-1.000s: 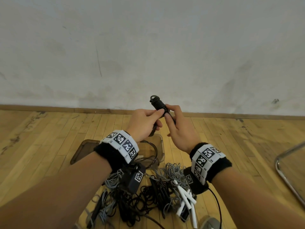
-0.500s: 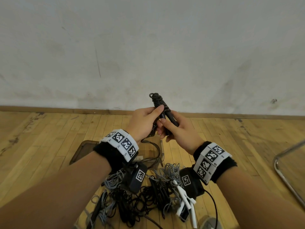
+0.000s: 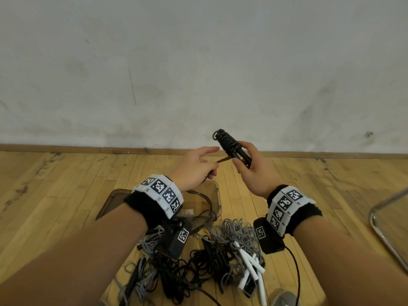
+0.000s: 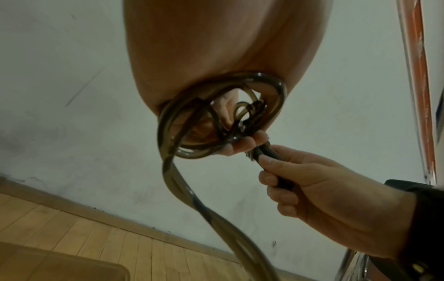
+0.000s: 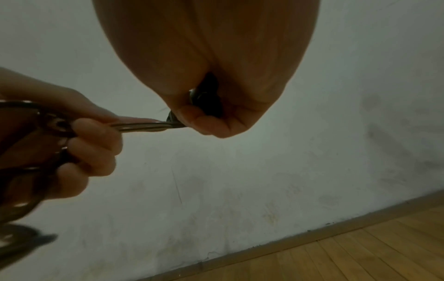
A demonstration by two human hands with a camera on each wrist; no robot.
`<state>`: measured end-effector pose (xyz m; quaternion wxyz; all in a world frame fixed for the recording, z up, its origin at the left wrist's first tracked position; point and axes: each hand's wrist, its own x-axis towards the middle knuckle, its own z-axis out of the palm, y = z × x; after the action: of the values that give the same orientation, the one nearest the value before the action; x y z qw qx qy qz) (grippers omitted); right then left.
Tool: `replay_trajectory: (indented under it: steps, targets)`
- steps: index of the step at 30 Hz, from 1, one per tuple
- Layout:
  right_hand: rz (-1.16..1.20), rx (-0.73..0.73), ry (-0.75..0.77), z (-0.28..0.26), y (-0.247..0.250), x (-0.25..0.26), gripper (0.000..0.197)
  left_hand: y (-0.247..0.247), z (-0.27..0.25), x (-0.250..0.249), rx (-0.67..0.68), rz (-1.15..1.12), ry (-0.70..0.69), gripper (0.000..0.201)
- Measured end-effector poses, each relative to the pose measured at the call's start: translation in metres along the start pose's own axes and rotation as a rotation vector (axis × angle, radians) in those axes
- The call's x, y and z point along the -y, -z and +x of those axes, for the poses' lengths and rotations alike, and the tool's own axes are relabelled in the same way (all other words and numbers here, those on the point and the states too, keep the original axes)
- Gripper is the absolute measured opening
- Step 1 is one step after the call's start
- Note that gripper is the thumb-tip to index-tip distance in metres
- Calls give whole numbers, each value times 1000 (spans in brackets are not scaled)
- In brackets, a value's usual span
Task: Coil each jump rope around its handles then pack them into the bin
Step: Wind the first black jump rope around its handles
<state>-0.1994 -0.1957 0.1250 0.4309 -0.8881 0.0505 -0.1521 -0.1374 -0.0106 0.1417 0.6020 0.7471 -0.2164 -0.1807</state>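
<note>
Hands have separated since a second ago: then both were bunched on the coil, now the left hand (image 3: 194, 171) has pulled away to the left, drawing a short stretch of cord (image 3: 223, 160) taut.

Right hand (image 3: 254, 171) has its fingers (image 4: 276, 167) curled round the black handles (image 3: 239, 153), held up in front of the wall, tilted, with the wound coil (image 3: 227, 141) at the top end. Left fingers (image 5: 96, 144) pinch the cord, and spare loops (image 4: 216, 117) hang from that hand.

Bin (image 3: 215, 195) sits on the floor below the hands; untidy pile of other ropes (image 3: 198, 261) lies just this side of it.

Handling, my read: light, cord is springy plastic and slick, so it will unwind if slack. Hold by the stiff handles, keep tension on the cord close to the coil.
</note>
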Motion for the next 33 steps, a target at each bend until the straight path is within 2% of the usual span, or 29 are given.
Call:
replay_trajectory:
  steps: [3, 8, 10, 14, 18, 23, 27, 29, 33]
  targets:
    - [-52, -71, -100, 5, 10, -9, 47, 1, -4, 1, 19, -19, 6, 55]
    - [13, 19, -131, 5, 10, -3, 35, -2, -2, 3, -12, -64, 20, 42]
    - [52, 30, -155, 7, 6, -1, 38, -3, 0, 1, -25, -96, 5, 36]
    - [-25, 122, -86, 4, -1, 8, 38, -4, 2, -3, -54, -140, -12, 27]
    - [-17, 129, -15, 4, -4, 4, 48, -5, 1, -3, -60, -161, 0, 27]
    - [3, 79, -29, 5, -3, 7, 54, -5, 1, -3, -81, -189, -36, 16]
    - [-5, -69, -19, 2, -4, 19, 36, -6, 0, -4, -92, -207, -54, 16]
    - [64, -87, -38, 1, -4, 22, 35, -6, -2, -5, -91, -212, -70, 19]
    - [238, 22, -51, -4, -4, 24, 38, -6, -2, -7, -90, -208, -72, 25]
